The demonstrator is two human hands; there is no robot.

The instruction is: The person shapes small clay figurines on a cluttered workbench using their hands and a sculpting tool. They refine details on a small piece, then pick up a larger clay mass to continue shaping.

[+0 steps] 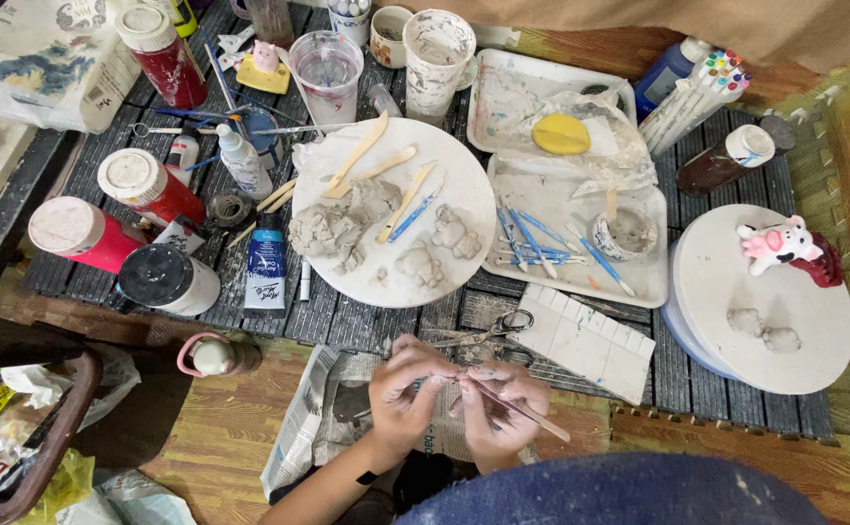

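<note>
Above the newspaper [323, 428] at the worktop's near edge, the left hand [403, 394] pinches a small clay piece [452, 387] while the right hand [499, 408] grips a wooden modelling tool [527, 415] against it, scissors [488, 331] just beyond.

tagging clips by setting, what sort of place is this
Probably a home clay-craft corner on the floor. A round board carries grey clay lumps, paint bottles stand on the mat, and both hands work a small piece with a stick.

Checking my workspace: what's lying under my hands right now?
A sheet of newspaper lies on the wooden floor beneath both hands. The part directly under them is covered, so whatever lies there cannot be seen.
</note>
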